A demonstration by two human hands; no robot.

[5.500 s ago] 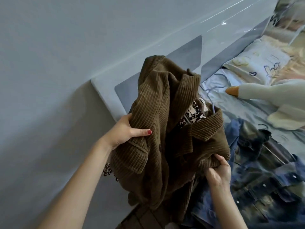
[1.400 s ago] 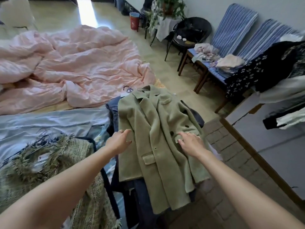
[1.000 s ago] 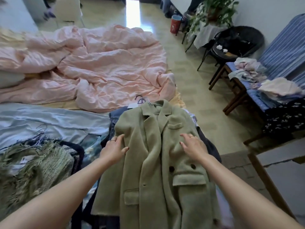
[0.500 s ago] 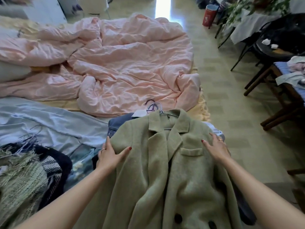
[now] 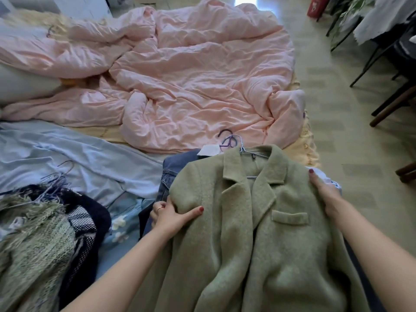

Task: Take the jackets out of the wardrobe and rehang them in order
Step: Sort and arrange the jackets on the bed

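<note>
Both hands are on the sage-green wool coat (image 5: 258, 233), one at each shoulder. The left hand (image 5: 170, 216) grips the shoulder edge, thumb lying across the front of the cloth and fingers tucked under the seam, a ring showing on one of them. The right hand (image 5: 326, 194) clasps the opposite shoulder, thumb on top, the other fingers hidden behind the fabric. Between the two grips the coat lies front-up, lapels open, a breast pocket just inside the right hand, and a wire hanger (image 5: 244, 152) pokes out of the collar on the far side. Under the coat, just beyond the left hand, a blue denim jacket (image 5: 173, 170) peeks out, with a white tag (image 5: 209, 150) and more purple hanger hooks (image 5: 228, 140) near the collar. Outward to the left of the left hand sits a fringed green knit jacket (image 5: 33, 233) over dark garments, on a pale blue sheet (image 5: 78, 158). Farther beyond both hands spreads a rumpled pink duvet (image 5: 191, 75). Off past the right hand there's tiled floor (image 5: 337, 97) and dark chair legs (image 5: 387, 104).
</note>
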